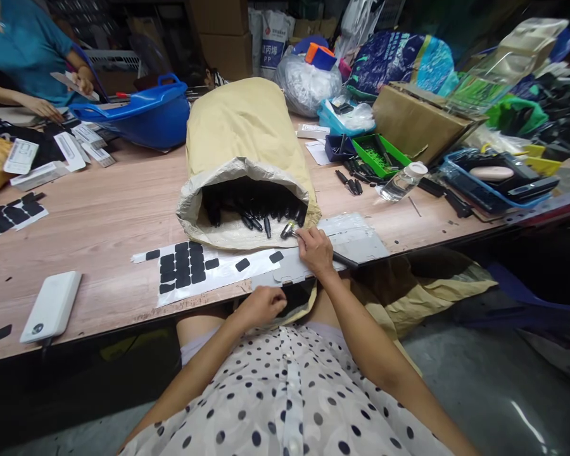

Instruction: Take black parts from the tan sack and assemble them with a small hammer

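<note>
My right hand [316, 250] is closed around the shaft of a small mallet [289, 229] at the table's front edge. Its shiny, yellowish head points into the mouth of a large paper sack [240, 126], and a dark handle shows to the right of my fingers. The sack lies on its side, with several black tapered plastic parts [267, 227] in its opening. My left hand [265, 306] is curled just below the table edge, above an open bag [308, 304] on my lap. Whatever its fingers may hold is hidden.
Black rounded pads [183, 266] on a white sheet lie left of my hands, near a white power bank [52, 304]. A water bottle [403, 182], a green tray [380, 155] and a blue basin [142, 114] stand farther back. Another person [28, 57] handles small boxes at far left.
</note>
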A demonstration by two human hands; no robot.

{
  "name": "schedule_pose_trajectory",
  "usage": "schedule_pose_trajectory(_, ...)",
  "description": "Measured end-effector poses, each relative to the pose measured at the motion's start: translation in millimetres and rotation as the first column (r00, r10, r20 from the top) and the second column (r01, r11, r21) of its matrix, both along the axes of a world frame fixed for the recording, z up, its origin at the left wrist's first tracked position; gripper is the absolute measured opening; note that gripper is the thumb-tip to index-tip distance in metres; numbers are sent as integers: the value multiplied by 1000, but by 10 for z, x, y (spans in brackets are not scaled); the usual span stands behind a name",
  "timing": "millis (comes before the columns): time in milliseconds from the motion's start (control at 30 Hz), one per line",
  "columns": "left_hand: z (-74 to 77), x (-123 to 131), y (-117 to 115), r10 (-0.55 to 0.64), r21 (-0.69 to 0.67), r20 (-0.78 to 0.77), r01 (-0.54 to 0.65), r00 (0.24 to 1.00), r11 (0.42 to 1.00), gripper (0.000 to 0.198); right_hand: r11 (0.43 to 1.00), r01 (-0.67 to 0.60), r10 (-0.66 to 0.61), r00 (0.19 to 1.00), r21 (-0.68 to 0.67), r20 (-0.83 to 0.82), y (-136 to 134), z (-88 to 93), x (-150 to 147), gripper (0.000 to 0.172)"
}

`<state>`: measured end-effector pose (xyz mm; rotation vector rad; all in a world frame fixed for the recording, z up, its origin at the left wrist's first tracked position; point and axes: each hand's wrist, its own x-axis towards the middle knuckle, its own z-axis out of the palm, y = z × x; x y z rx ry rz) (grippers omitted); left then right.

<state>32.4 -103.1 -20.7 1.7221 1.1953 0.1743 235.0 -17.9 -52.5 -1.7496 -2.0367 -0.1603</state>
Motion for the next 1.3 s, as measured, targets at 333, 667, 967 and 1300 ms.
schedule_pose_trajectory(333,261,2,1390,814,449,29,-735,579,507,8,1000,-7,7,1000,0,12,6,-24,3,29)
schedule_pose_trajectory(667,294,-263,1325,768,454,-223,-633,600,627,9,1000,-7,7,1000,16,6,6,-36,0,29)
schedule_pose_trajectory(967,86,-409,512,310,519,173,-354,935,778,23,999,-8,9,999,31,-33,6,-48,21,28)
schedule_pose_trajectory(1300,-80,-462,522,305,403,183,-354,935,844,22,995,-99,100,979,14,-178,-144,168,-17,37)
